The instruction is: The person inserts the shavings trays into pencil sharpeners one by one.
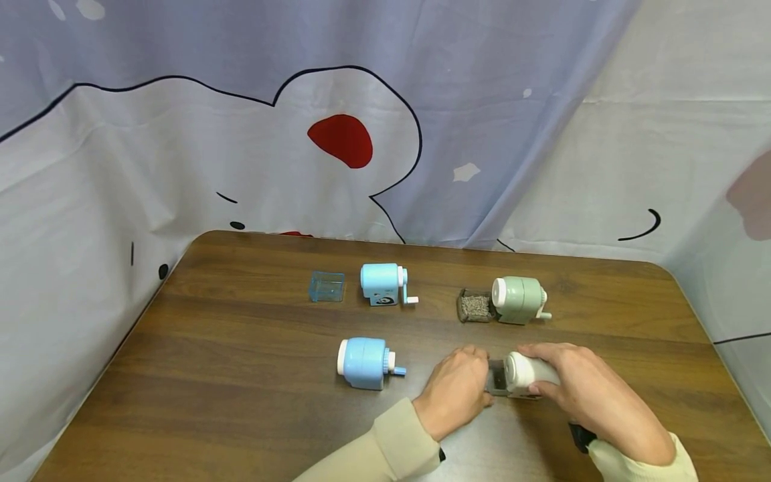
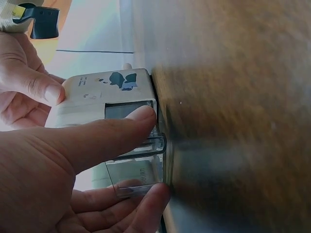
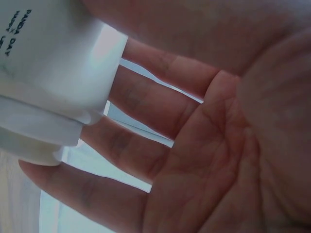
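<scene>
The left hand [image 1: 454,388] pinches a clear drawer [image 1: 497,378] between thumb and fingers; the right hand [image 1: 581,381] is clamped round the white sharpener [image 1: 530,373], rounded and glossy with a small dark print, at the right of the table [image 1: 229,395]; the drawer juts from its front; behind, a green sharpener [image 1: 521,299] stands beside a drawer of shavings [image 1: 476,306]; leftward, two blue sharpeners [image 1: 365,361] and one blue drawer [image 1: 327,296]; four sharpeners, three visible drawers.

Head view from above, facing forward and down, wrist views close-up, all sharing the white sharpener [image 1: 535,371]
</scene>
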`<state>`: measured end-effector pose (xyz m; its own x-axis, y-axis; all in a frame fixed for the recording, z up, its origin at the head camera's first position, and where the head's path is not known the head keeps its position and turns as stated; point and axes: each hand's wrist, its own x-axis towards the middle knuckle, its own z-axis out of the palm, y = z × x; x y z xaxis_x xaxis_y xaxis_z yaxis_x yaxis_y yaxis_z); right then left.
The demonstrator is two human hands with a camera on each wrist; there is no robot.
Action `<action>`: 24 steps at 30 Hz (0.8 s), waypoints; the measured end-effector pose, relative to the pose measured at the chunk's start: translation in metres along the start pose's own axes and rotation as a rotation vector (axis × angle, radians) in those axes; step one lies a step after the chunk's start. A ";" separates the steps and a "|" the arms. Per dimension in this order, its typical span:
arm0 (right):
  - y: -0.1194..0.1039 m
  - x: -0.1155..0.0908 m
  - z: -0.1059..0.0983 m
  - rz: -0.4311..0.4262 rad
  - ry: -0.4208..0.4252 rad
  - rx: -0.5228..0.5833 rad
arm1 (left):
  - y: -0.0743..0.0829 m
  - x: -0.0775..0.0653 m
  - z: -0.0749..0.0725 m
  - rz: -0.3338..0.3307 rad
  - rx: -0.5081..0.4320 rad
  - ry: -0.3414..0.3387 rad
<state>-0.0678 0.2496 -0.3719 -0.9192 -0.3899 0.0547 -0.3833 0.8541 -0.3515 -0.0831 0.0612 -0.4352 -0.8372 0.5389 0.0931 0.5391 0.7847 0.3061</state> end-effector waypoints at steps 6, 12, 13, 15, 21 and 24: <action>0.000 0.000 0.000 0.012 -0.012 0.002 | 0.001 0.002 0.002 0.011 0.006 0.004; 0.000 0.000 0.000 0.009 -0.012 0.001 | 0.003 0.003 0.003 0.020 0.022 0.015; 0.000 0.000 0.000 0.007 -0.010 0.001 | 0.004 0.004 0.003 0.022 0.027 0.019; 0.001 0.000 0.000 0.003 -0.004 0.002 | 0.005 0.005 0.003 0.022 0.036 0.027; 0.001 0.001 0.000 -0.007 -0.002 0.002 | 0.009 0.007 0.004 0.025 0.052 0.053; 0.001 0.002 0.000 -0.004 -0.006 0.001 | 0.010 0.008 0.005 0.027 0.046 0.051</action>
<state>-0.0695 0.2498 -0.3716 -0.9170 -0.3957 0.0505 -0.3870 0.8520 -0.3527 -0.0839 0.0742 -0.4358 -0.8251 0.5449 0.1495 0.5645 0.7837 0.2593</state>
